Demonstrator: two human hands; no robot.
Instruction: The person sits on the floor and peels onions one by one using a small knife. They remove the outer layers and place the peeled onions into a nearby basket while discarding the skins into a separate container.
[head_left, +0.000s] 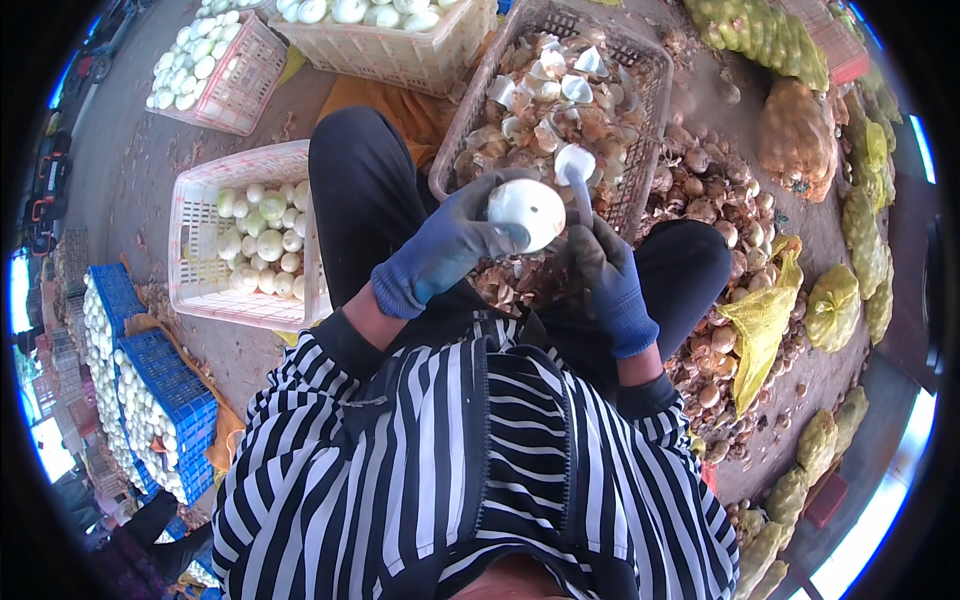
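Gloved in blue and grey, my left hand (469, 232) holds a peeled white onion (527, 214) above my lap. My right hand (611, 274), in a matching glove, grips a slim tool (581, 196), probably a knife, that points away from me. A piece of white onion layer (575, 163) is at the tool's far end; whether it is stuck there or falling, I cannot tell. Beyond both hands a plastic crate (652, 97) holds brown onion skins (480, 139) and white peelings. Between my knees lie more dry skins (517, 283).
To my left stands a pale crate (247, 313) of peeled onions; more filled crates (367, 56) stand ahead. Unpeeled onions (694, 187) are heaped at my right beside a yellow mesh bag (761, 326). Full mesh sacks (832, 307) line the far right. Blue crates (176, 382) stand at the lower left.
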